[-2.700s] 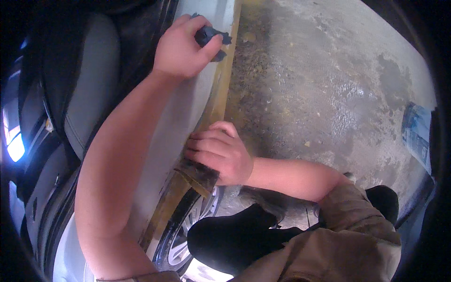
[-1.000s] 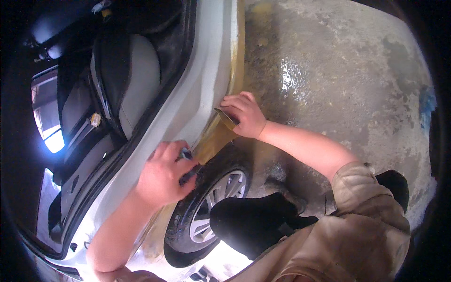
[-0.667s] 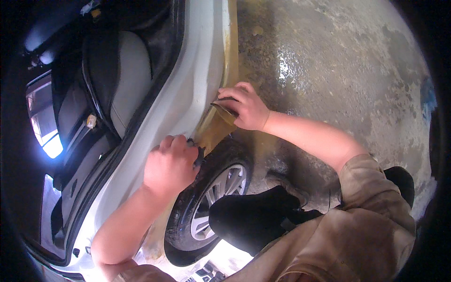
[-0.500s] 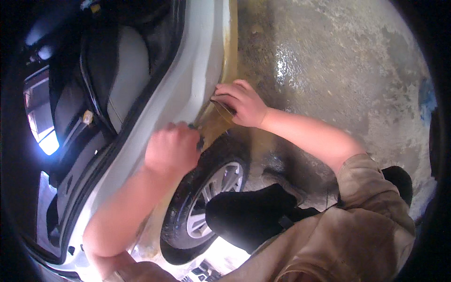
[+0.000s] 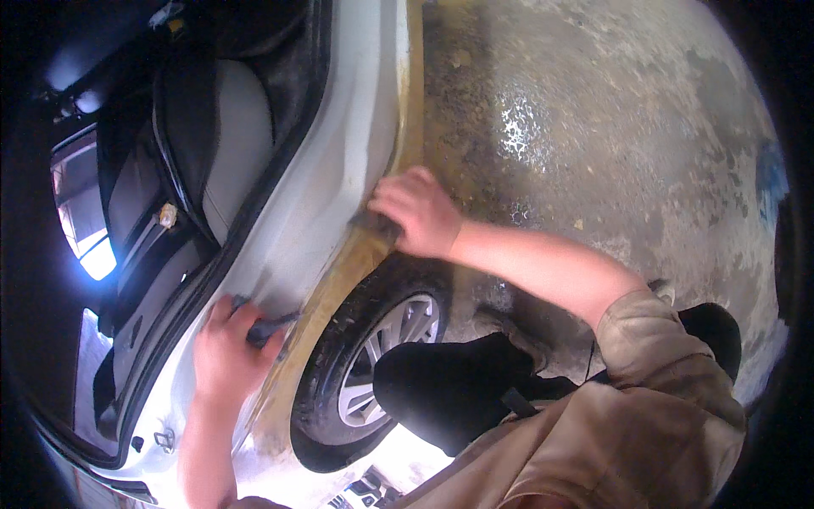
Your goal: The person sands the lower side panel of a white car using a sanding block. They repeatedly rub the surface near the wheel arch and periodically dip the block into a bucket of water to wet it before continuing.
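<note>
My left hand [image 5: 225, 352] is closed round a small dark grey tool [image 5: 270, 327] with a narrow end, over the white car body [image 5: 339, 161] by the door opening. The tool's exact kind is unclear. Farther along the panel, my right hand [image 5: 420, 216] grips a dark, flat piece [image 5: 375, 224] against the body edge above the wheel. A yellowish-brown band [image 5: 343, 270] follows the wheel arch and continues along the panel's outer edge. Just below it is the tyre [image 5: 318, 382] with a silver wheel rim [image 5: 407, 322].
Inside the car, grey and black seats [image 5: 242, 136] show through the door opening, edged by a black seal [image 5: 254, 199]. My dark-clad knee [image 5: 449, 390] is close to the wheel. A wet, stained concrete floor [image 5: 593, 127] lies to the right.
My left hand has moved left and nearer to me with the dark tool, away from the right hand. My right hand has shifted slightly nearer and left along the edge.
</note>
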### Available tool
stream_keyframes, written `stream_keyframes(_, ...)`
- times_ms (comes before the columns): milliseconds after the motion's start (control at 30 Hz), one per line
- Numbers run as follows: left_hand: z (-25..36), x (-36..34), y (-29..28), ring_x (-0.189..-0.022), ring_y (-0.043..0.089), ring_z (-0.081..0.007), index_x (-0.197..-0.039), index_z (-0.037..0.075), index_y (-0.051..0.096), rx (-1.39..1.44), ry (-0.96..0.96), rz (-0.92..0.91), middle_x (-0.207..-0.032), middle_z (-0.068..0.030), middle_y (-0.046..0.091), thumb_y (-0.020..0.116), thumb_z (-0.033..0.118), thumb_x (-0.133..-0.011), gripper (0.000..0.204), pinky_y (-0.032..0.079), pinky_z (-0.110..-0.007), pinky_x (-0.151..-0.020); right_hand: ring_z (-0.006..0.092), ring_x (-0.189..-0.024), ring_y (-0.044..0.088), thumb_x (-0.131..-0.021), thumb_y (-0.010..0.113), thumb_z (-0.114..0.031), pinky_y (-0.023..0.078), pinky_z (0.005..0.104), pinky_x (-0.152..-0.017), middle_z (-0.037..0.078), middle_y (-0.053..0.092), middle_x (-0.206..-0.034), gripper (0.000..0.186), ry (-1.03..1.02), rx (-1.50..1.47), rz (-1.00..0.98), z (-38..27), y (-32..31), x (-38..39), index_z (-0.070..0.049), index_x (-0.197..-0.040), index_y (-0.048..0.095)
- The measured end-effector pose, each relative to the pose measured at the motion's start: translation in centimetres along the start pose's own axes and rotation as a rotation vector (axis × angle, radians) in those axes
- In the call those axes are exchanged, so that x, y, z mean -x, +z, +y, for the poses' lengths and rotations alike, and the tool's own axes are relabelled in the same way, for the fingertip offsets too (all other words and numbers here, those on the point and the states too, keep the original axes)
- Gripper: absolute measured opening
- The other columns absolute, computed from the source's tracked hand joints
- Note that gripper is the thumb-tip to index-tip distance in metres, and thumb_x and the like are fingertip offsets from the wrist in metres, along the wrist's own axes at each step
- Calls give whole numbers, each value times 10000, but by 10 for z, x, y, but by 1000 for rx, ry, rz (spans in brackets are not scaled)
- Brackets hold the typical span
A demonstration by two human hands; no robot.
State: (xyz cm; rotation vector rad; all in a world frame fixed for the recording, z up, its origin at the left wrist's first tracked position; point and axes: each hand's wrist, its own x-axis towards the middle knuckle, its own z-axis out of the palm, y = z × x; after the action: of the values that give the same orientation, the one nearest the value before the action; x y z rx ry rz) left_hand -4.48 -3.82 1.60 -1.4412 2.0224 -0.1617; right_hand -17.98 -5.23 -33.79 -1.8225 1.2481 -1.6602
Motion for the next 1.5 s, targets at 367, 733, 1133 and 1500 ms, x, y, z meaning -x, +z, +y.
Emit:
stream_keyframes(367,-36,42,8,-895,626,-387,-848,76,654,71,190,247,-973,-157,600,830,149,-575,333,533,-490,-723,284,-1105,629,-613,776,-143,405,486,-1044,77,658,-1094,392,60,77,26,13,1,-7,-88,-995,706)
stream_keyframes(733,-27,43,7,-928,591,-420,-872,58,602,45,100,144,-997,-213,554,768,159,-625,314,486,-518,-752,241,-1056,660,-745,832,-242,430,481,-962,69,689,-1096,377,-57,36,-15,20,-1,-16,-94,-1073,722)
stream_keyframes(1133,-29,31,-7,-840,637,-446,-1008,67,713,-14,241,109,-924,-208,639,777,299,-853,286,548,-551,-728,234,-1051,652,-675,784,-183,411,462,-988,26,689,-1071,386,79,-34,-80,17,2,-9,-142,-1055,738)
stream_keyframes(1500,-31,28,-5,-876,649,-446,-978,49,718,45,285,114,-953,-214,659,765,328,-877,300,555,-544,-732,178,-1117,673,-694,816,-227,391,464,-1014,-9,712,-1097,395,77,-41,-141,37,-6,-14,-147,-1074,743)
